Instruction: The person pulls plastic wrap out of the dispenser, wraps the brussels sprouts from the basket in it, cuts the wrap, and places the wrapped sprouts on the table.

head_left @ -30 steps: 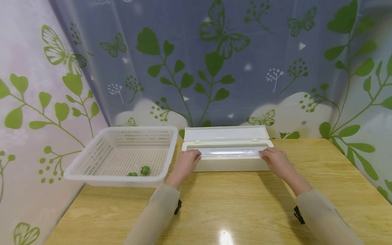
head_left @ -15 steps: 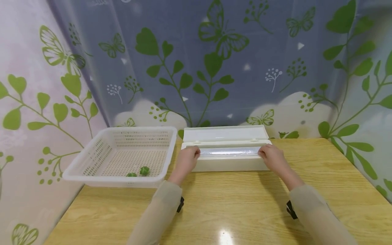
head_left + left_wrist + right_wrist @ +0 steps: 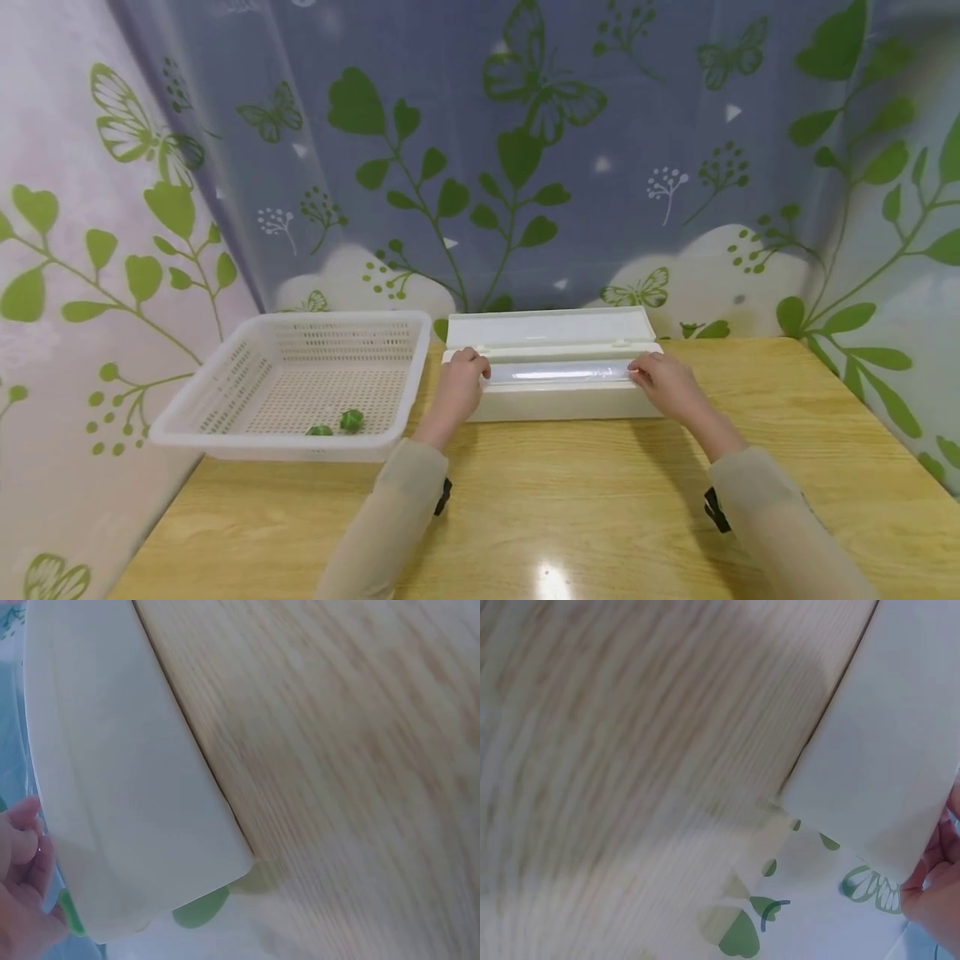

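A long white dispenser box lies on the table with its lid tipped back. Inside it is a roll of clear cling film, glossy along its length. At the box's left end my left hand pinches the film between thumb and fingers, right over the front rim. The right hand pinches it the same way at the opposite end. In the left wrist view, curled fingertips show behind the box wall. The right wrist view catches only part of the right hand at the box's corner.
To the left of the box stands a white perforated plastic basket. Two small green vegetable-like pieces lie in it, one of them nearer the box. Patterned curtains hang behind and beside the wooden table.
Both hands stay at the ends of the box with the cling film between them. Their fingers have shifted slightly on it, and the right forearm has moved a little inward.
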Tool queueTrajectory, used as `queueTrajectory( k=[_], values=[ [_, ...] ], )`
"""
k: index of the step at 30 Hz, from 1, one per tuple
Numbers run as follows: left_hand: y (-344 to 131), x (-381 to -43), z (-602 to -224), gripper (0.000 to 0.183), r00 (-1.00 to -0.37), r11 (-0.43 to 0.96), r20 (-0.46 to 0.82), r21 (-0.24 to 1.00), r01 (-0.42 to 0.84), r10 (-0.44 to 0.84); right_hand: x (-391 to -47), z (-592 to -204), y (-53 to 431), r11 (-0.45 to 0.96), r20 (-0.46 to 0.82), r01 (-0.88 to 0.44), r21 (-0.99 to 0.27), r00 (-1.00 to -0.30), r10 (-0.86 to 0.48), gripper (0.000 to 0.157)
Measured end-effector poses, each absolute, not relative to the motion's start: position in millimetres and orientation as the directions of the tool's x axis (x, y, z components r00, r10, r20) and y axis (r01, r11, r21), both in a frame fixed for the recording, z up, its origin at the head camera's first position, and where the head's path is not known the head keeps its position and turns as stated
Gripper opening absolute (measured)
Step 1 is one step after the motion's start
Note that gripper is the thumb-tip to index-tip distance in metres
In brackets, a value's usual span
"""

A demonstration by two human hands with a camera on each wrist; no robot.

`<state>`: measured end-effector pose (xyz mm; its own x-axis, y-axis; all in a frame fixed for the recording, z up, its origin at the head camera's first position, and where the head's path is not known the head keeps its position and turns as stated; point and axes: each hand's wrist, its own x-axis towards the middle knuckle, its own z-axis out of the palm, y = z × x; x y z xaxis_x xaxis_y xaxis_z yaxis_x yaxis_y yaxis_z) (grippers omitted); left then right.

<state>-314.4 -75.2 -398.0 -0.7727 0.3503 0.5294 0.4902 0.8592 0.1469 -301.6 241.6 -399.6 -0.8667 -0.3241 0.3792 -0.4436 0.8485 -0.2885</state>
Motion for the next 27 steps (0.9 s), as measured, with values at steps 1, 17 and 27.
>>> queueTrajectory(
  k=[1, 17, 27],
  values=[
    [-76, -314, -398, 0.025, -0.769, 0.857, 0.535, 0.147, 0.493, 0.351, -302, -399, 242, 0.845, 0.374, -0.453, -0.285, -0.864, -0.338, 0.01],
    [-77, -317, -393, 0.028, -0.797, 0.85, 0.541, 0.256, 0.46, 0.268, -306, -397, 234, 0.913, 0.274, -0.343, -0.22, -0.92, -0.28, 0.011],
    [-75, -319, -392, 0.029, -0.774, 0.864, 0.579, 0.221, 0.452, 0.256, -308, -399, 232, 0.894, 0.375, -0.379, -0.238, -0.885, -0.275, 0.007]
  ],
)
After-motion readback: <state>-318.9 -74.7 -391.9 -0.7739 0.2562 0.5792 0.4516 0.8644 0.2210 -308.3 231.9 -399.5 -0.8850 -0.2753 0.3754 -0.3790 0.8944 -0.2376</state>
